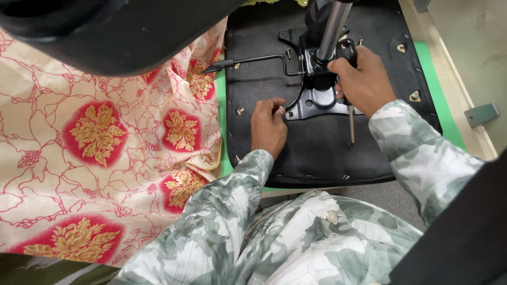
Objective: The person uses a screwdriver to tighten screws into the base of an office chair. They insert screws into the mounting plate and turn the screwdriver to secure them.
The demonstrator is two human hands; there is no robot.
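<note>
An upturned black chair seat point(317, 153) lies in front of me with a black metal mechanism plate point(317, 103) bolted on its underside. A chrome gas cylinder point(334, 26) rises from the plate. My right hand point(362, 79) is closed around the black handle of a screwdriver point(351, 124), whose thin shaft points down toward me over the seat. My left hand point(268, 126) rests on the seat, its fingertips pinched at the plate's left edge, possibly on a small fastener.
A black lever rod point(253, 59) sticks out left from the plate. Cream cloth with red and gold flowers point(105, 142) covers the left. A green mat point(441, 95) lies under the seat. A grey metal bracket point(481, 114) sits at the right.
</note>
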